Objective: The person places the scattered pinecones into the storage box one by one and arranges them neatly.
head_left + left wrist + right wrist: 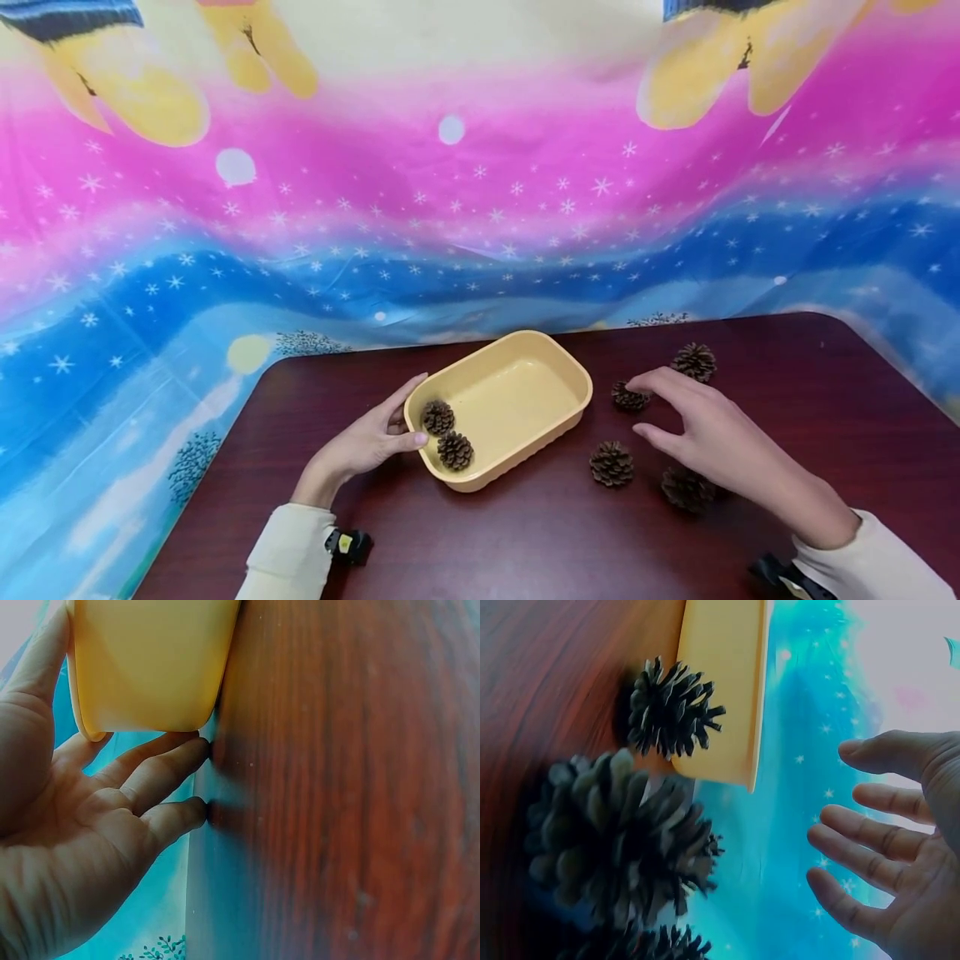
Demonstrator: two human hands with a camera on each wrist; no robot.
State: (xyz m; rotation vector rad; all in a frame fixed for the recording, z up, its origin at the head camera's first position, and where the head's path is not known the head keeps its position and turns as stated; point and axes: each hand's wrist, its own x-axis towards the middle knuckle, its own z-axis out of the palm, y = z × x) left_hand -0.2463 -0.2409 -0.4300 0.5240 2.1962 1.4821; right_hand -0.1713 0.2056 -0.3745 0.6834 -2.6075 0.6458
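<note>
My left hand (367, 442) holds the end of a yellow rectangular tub (525, 425), its thumb at the rim and its fingers along the outer wall. In the left wrist view, fingertips reach down to the tabletop. Two pine cones, one (438, 417) behind the other (454, 451), lie inside the tub at that end. To the right of the tub, my right hand (712, 425) hovers with nothing between its spread thumb and fingers. Its fingertips overlap a small pine cone (628, 397) in the head view. Another pine cone (611, 464) sits just below the thumb.
More pine cones lie around the right hand, one (694, 362) beyond it and one (687, 488) partly hidden beneath it. Everything stands on a dark red-brown table (525, 542). A printed pink and blue cloth (480, 200) hangs behind its far edge.
</note>
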